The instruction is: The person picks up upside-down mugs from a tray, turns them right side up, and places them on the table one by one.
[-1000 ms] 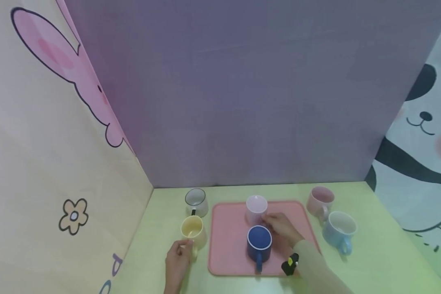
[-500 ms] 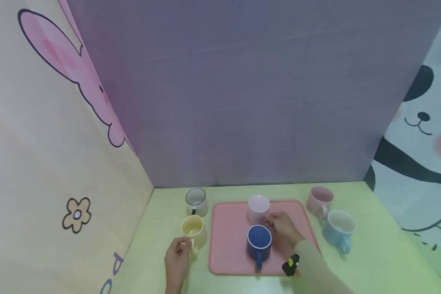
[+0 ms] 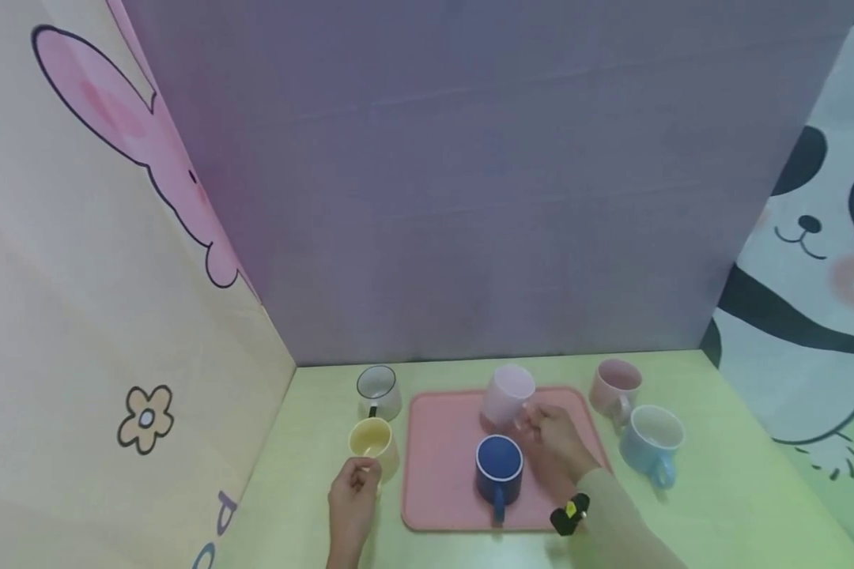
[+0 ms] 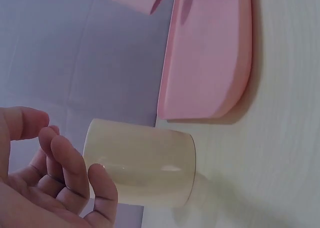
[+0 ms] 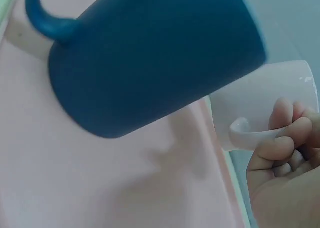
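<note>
My right hand [image 3: 558, 438] pinches the handle of a pale pink mug [image 3: 510, 393] over the back of the pink tray [image 3: 441, 474]. In the right wrist view, thumb and fingers close round that handle [image 5: 257, 137]. The mug is tilted and appears raised. A dark blue mug [image 3: 499, 470] stands on the tray in front of it, its handle towards me. My left hand [image 3: 352, 498] is at the near side of a yellow mug [image 3: 372, 439]. Its fingers are loosely curled in the left wrist view, with nothing visible between thumb and index finger; the little finger overlaps the yellow mug [image 4: 145, 163].
Behind the yellow mug stands a white mug [image 3: 379, 390] with a dark rim. Right of the tray are a dusky pink mug [image 3: 615, 387] and a light blue mug [image 3: 651, 442]. A grey-purple panel [image 3: 498, 197] closes the back; printed cloths hang at both sides.
My right hand has brought the pale pink mug up and a little to the right, tilting it. My left hand has shifted slightly right beside the yellow mug. The other mugs stay put.
</note>
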